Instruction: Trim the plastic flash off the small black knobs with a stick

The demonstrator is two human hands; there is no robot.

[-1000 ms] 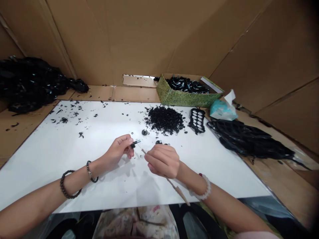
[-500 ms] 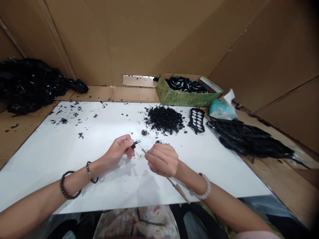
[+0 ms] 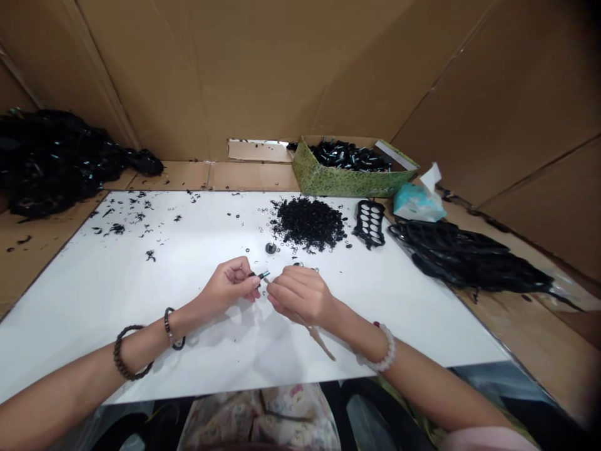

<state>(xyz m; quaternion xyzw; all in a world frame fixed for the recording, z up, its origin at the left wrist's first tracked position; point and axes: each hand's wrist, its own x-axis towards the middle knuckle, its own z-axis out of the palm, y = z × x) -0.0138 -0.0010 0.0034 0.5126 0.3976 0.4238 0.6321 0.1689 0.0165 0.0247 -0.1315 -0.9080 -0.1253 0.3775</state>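
Observation:
My left hand (image 3: 233,282) pinches a small black part with a metal stud (image 3: 265,274), the stud pointing to the right. Wrapped in my right hand (image 3: 300,293) is a thin tool with a tan handle (image 3: 322,346), whose tail slants out below the palm. The tool's front end is at the stud; whether they touch, I cannot tell. Just beyond my hands, another black disc with a metal stud (image 3: 271,248) stands upright on the white table (image 3: 197,357). A few more pieces are partly hidden behind my right knuckles.
A heap of small black rings (image 3: 310,222) lies at centre back. Behind it stands a green box (image 3: 347,181) full of black studded parts. To the right are a black perforated sheet (image 3: 370,223), a tissue pack (image 3: 419,203) and stacked black sheets (image 3: 469,260). Black scraps (image 3: 116,229) and a black bag (image 3: 61,163) are left.
My hands have drawn closer together. The left hand with the studded part shifted slightly right, and the tool in my right hand moved left and up to the stud.

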